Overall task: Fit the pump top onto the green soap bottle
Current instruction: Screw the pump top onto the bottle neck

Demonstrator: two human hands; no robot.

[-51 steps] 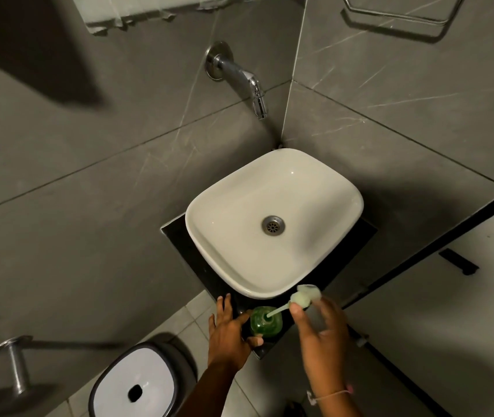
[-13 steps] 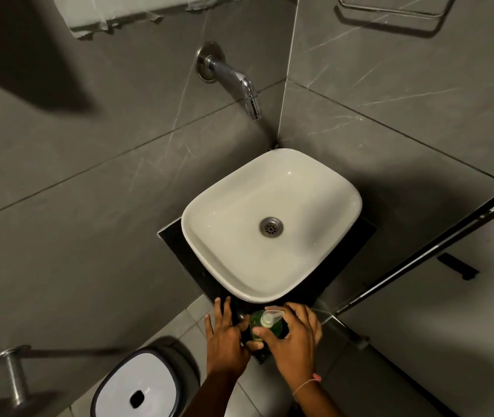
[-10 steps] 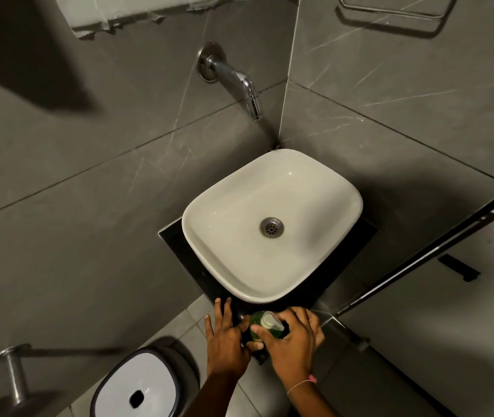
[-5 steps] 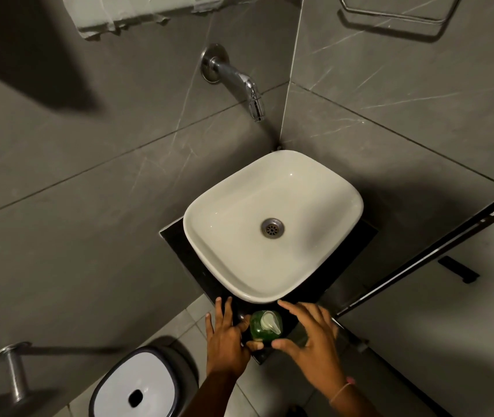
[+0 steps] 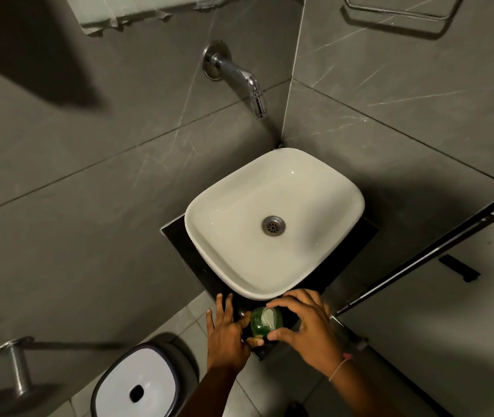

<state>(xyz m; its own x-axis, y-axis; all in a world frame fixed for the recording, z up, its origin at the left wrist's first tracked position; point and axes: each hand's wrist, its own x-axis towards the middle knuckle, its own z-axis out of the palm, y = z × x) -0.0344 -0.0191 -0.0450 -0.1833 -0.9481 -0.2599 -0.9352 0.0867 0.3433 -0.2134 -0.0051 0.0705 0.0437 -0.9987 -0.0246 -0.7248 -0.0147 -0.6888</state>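
The green soap bottle (image 5: 258, 326) stands on the black counter (image 5: 197, 266) just in front of the sink, with the white pump top (image 5: 269, 316) seated on its neck. My left hand (image 5: 226, 332) lies to its left, fingers spread, with index finger and thumb pressed against the bottle's side. My right hand (image 5: 308, 323) curves around the bottle from the right. Its index finger arcs over the far side and its thumb touches the near side.
A white basin (image 5: 209, 236) fills the counter behind the bottle, under a chrome wall tap (image 5: 239, 79). A white-lidded bin (image 5: 137, 386) stands on the floor at lower left. A dark door frame (image 5: 420, 266) runs along the right.
Five seconds ago my right hand held the pump top above the open bottle. The pump now sits on the bottle. My right hand let go half a second ago and has closed around the bottle again.
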